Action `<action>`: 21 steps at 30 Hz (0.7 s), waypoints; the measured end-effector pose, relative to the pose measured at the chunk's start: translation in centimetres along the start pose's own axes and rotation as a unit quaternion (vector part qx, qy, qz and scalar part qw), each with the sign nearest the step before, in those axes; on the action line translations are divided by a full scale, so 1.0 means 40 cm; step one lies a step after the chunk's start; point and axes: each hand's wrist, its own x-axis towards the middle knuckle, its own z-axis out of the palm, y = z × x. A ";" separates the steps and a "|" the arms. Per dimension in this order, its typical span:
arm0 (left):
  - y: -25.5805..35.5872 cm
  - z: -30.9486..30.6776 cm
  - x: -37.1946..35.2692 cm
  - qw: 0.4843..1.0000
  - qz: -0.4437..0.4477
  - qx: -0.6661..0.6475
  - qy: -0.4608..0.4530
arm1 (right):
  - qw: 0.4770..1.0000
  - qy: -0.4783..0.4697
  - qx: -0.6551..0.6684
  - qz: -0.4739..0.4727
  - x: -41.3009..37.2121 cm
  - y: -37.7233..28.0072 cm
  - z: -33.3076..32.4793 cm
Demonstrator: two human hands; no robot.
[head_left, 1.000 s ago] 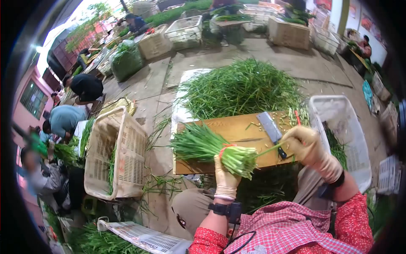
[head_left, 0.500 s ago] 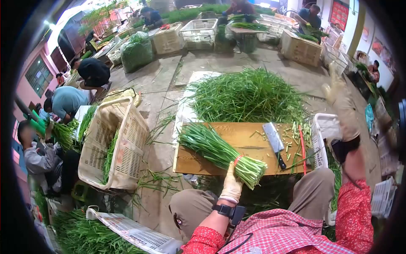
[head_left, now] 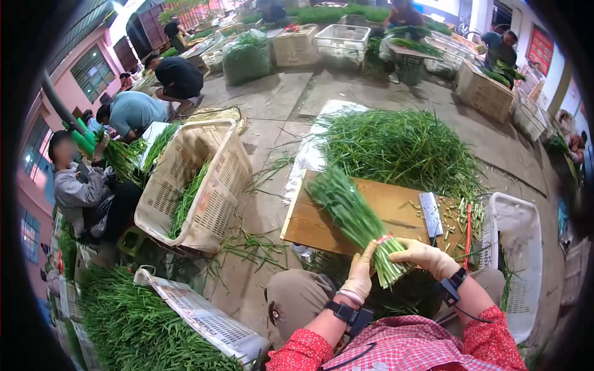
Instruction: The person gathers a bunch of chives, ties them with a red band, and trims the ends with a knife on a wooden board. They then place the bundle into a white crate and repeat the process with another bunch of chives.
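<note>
A bunch of garlic chives (head_left: 351, 210) with a red band (head_left: 384, 239) lies slantwise over the near edge of the wooden board (head_left: 322, 226), pale cut stems towards me. My left hand (head_left: 360, 272), in a pale glove, is closed round its left side by the band. My gloved right hand (head_left: 426, 256) grips the stem end from the right, close to the band. A cleaver (head_left: 431, 214) lies on the board, its handle hidden behind my right hand. Trimmed stem bits (head_left: 455, 216) and a red strip (head_left: 468, 229) lie to its right.
Loose chives (head_left: 396, 145) are heaped beyond the board. A tilted plastic crate (head_left: 226, 191) stands left, a white crate (head_left: 523, 266) right. More greens (head_left: 142, 321) fill the lower left, beside a white crate edge (head_left: 204, 324). Several people work around the yard.
My right hand has come from the far right to the stem end of the chives. My left hand still holds the bunch, now more upright. The view has turned left.
</note>
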 end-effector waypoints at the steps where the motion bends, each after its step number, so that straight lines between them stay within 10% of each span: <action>1: 0.021 0.006 -0.022 1.000 0.005 -0.010 -0.016 | 0.999 -0.009 0.043 0.007 -0.005 0.009 -0.007; 5: 0.019 -0.010 0.018 0.965 -0.039 -0.192 -0.176 | 0.993 -0.049 0.101 0.021 -0.037 0.118 0.006; 9: 0.002 -0.015 0.003 0.965 -0.111 -0.197 -0.132 | 0.999 -0.003 0.032 0.031 -0.083 0.110 0.089; 11: -0.008 -0.012 0.013 0.959 -0.057 -0.223 -0.165 | 0.996 0.007 -0.089 -0.020 -0.095 0.096 0.087; 14: 0.077 0.015 -0.069 0.968 0.005 -0.201 -0.151 | 0.984 -0.082 0.121 -0.104 -0.015 0.224 0.000; 17: 0.127 0.003 -0.113 0.943 0.102 -0.240 -0.206 | 0.949 0.028 -0.237 -0.204 -0.058 0.143 -0.025; 21: 0.263 -0.014 -0.379 0.926 0.296 -0.163 -0.170 | 0.997 0.029 -0.062 -0.024 -0.110 0.059 -0.032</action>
